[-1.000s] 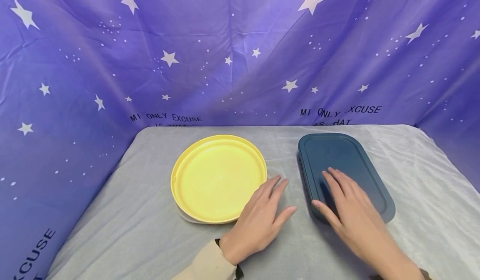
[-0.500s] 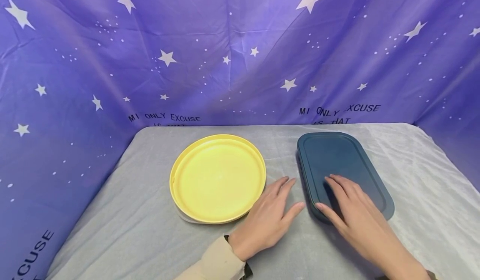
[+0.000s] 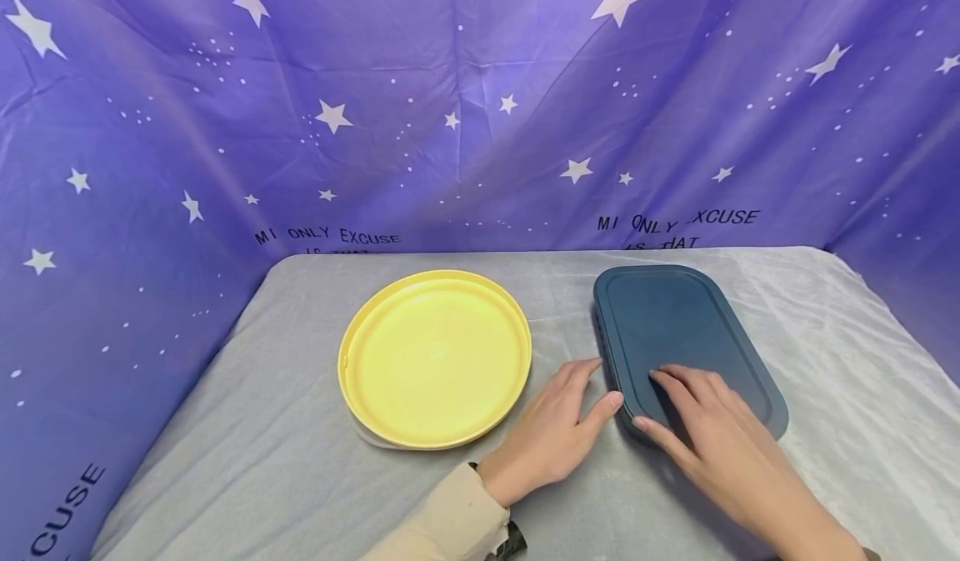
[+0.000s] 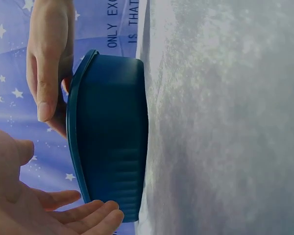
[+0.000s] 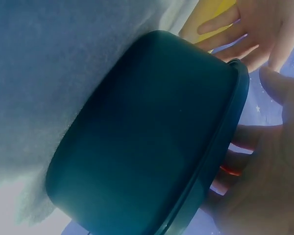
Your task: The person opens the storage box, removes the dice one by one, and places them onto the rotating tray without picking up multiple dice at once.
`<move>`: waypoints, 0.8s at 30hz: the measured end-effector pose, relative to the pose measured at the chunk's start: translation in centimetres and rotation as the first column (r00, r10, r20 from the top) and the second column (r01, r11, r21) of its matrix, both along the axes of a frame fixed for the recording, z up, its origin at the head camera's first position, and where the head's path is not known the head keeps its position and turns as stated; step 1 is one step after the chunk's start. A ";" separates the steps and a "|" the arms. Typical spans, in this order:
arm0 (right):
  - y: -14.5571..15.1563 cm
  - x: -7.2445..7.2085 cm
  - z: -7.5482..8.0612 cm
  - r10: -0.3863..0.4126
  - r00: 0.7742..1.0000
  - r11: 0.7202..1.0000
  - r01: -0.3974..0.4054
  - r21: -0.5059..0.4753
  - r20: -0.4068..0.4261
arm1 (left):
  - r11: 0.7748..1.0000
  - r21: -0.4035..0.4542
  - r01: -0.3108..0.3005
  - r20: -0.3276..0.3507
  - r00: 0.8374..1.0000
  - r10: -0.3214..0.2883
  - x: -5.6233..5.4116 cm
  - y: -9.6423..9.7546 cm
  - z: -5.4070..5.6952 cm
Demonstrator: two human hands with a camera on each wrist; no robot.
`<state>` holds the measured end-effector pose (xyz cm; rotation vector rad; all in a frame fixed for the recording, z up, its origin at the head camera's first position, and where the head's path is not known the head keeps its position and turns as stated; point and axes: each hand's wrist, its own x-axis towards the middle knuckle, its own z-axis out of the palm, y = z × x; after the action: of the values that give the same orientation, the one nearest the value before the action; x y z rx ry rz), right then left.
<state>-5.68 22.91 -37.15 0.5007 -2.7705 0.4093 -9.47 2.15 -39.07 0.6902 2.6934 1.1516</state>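
A dark blue rectangular container [image 3: 671, 315], its flat lid on, stands right of centre on the grey cloth. Seen from the side, the container's wall [image 4: 115, 132] is ribbed toward one end. My right hand [image 3: 723, 440] is over the near part of the lid, fingers slightly bent with their tips at its surface and the thumb by the near left edge. Beside the container's left wall is my left hand [image 3: 551, 428], fingers extended and thumb tip close to the rim. In the left wrist view the left hand's fingertips [image 4: 110, 215] overlap that wall.
To the left lies a round yellow lid-like dish [image 3: 435, 361] with a raised rim; a pale edge shows beneath it. Grey cloth [image 3: 300, 494] covers the table. A purple curtain [image 3: 420, 152] with white stars and lettering hangs behind and at both sides.
My left hand has moved right, away from the yellow dish and up to the container's left side. My right hand has shifted slightly toward me, its fingers bending more over the lid.
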 end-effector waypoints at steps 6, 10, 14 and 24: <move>0.2 0.0 -0.1 0.022 1.000 0.999 -0.022 0.042 -0.014 | 1.000 0.023 -0.007 0.090 0.996 0.005 -0.4 0.4 -0.1; 0.5 -0.1 -0.2 0.028 1.000 0.998 -0.028 0.054 -0.008 | 0.995 0.101 0.005 0.182 0.983 -0.024 -0.7 0.6 -0.2; 0.6 -0.1 -0.3 0.036 0.999 0.998 -0.036 0.049 -0.010 | 0.979 0.203 -0.004 0.257 0.965 -0.049 -1.2 1.0 -0.5; 0.7 -0.2 -0.5 0.052 0.998 0.998 -0.051 0.039 -0.031 | 0.961 0.265 -0.075 0.300 0.954 -0.009 -2.4 1.6 -1.3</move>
<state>-5.86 23.57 -37.70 0.5839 -2.7439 0.3567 -11.88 3.78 -40.37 0.4582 2.3277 1.5204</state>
